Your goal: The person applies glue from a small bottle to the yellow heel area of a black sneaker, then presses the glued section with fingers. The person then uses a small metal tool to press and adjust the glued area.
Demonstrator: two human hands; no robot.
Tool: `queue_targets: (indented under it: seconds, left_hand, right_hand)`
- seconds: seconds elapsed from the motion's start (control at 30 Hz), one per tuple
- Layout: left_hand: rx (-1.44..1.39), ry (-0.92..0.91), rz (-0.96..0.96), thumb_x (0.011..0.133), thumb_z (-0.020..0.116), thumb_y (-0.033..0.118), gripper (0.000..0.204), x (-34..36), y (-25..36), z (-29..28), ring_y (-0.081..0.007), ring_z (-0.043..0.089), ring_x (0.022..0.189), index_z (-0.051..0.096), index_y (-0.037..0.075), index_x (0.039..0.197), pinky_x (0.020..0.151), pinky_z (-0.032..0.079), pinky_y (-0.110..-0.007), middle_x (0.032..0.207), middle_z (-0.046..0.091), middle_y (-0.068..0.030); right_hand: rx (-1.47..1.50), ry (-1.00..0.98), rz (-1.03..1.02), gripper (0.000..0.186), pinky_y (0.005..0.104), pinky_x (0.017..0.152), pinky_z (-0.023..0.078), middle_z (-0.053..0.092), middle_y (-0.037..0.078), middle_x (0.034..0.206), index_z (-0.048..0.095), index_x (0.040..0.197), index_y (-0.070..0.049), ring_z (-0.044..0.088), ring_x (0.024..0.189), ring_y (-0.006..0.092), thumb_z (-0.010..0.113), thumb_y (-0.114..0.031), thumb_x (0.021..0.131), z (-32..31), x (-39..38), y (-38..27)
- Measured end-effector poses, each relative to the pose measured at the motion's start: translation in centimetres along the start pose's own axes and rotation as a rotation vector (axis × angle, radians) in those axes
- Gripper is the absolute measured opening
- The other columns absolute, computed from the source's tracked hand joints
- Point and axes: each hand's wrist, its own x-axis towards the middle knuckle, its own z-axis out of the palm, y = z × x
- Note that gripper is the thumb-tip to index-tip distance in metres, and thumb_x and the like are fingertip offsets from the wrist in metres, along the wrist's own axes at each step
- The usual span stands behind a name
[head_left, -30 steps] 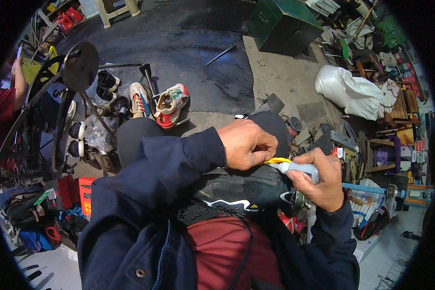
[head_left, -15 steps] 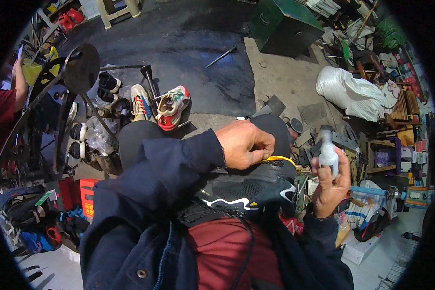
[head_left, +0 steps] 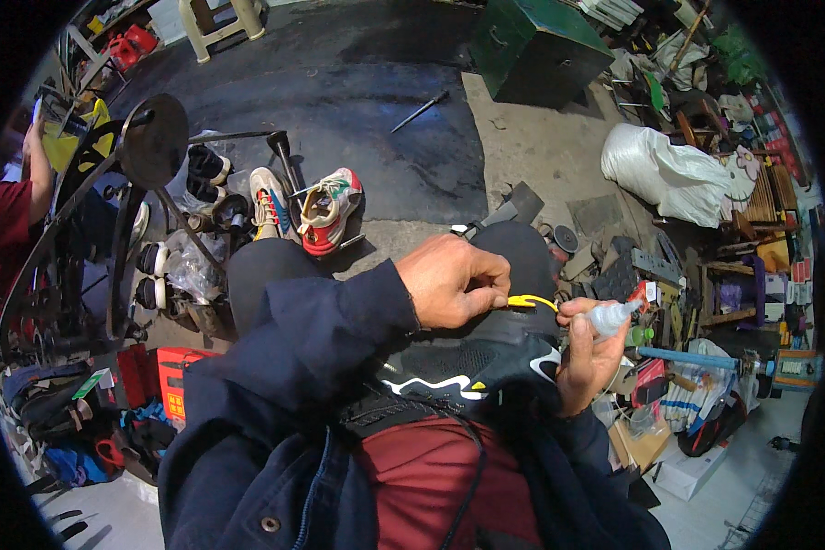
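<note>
My left hand (head_left: 456, 282) is closed, pinching a thin yellow strip (head_left: 532, 301) over my lap. A little to the right, my right hand (head_left: 587, 353) grips a small translucent bottle (head_left: 610, 317), its tapered end pointing right; my upper fingertips are at the strip's curved far end, though whether they hold it I cannot tell. Beneath my hands a black shoe (head_left: 435, 371) with white and yellow trim lies across my dark-trousered thighs. A pair of multicoloured sneakers (head_left: 330, 206) stands beyond my knees.
A metal stand (head_left: 147, 147) and several shoes are at the left, beside another person (head_left: 5, 238) in red. A green metal box (head_left: 532, 50) is at the back, a rod (head_left: 417, 112) lies on the dark mat, a white sack (head_left: 660, 174) and cluttered tools fill the right.
My right hand moved right off the strip with the bottle upright, then lowered back toward the strip's end with the bottle tipped. My left hand shifted slightly left.
</note>
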Motion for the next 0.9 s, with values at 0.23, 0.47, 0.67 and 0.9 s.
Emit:
queue_targets:
  seconds: [0.23, 0.47, 0.67, 0.9]
  left_hand:
    - [-0.146, -0.060, -0.102, 0.096, 0.065, 0.010, 0.014, -0.7, -0.5, -0.4, -0.0214, 0.072, 0.079, 0.075, 0.004, 0.104, 0.078, 0.056, -0.036, 0.086, 0.075, -0.0105]
    - [-0.269, -0.034, -0.119, 0.095, 0.067, 0.006, 0.028, -2.9, -1.3, 0.0, -0.0188, 0.074, 0.081, 0.074, 0.008, 0.121, 0.084, 0.057, -0.033, 0.094, 0.078, -0.0112]
    - [-0.230, 0.067, -0.042, 0.093, 0.071, 0.007, 0.024, -3.1, -1.9, 0.9, -0.0273, 0.078, 0.087, 0.075, 0.009, 0.117, 0.084, 0.059, -0.036, 0.094, 0.079, -0.0124]
    - [0.027, 0.302, -0.032, 0.094, 0.075, 0.013, 0.018, -4.2, -1.7, 3.3, -0.0293, 0.077, 0.077, 0.078, 0.010, 0.111, 0.072, 0.062, -0.036, 0.092, 0.079, -0.0094]
  right_hand:
    - [-0.022, -0.003, -0.022, 0.034, 0.0329, 0.089, 0.053, 0.069, 0.018, 0.106, 0.044, 0.125, -0.003, 0.064, 0.090, 0.0188, 0.064, -0.005, 0.098, 0.0, -0.2, 0.3]
    - [-0.023, -0.009, -0.068, 0.034, 0.0333, 0.092, 0.050, 0.067, 0.019, 0.107, 0.044, 0.127, -0.003, 0.063, 0.093, 0.0190, 0.063, -0.008, 0.100, -0.3, -0.2, 0.7]
    - [-0.024, -0.003, -0.058, 0.032, 0.0348, 0.092, 0.049, 0.067, 0.018, 0.105, 0.045, 0.124, -0.004, 0.061, 0.091, 0.0181, 0.064, -0.011, 0.099, -0.3, -0.3, 0.8]
    - [0.002, 0.003, -0.052, 0.035, 0.0352, 0.091, 0.049, 0.067, 0.018, 0.103, 0.044, 0.125, -0.004, 0.061, 0.090, 0.0183, 0.065, -0.012, 0.099, -0.4, -0.2, 0.9]
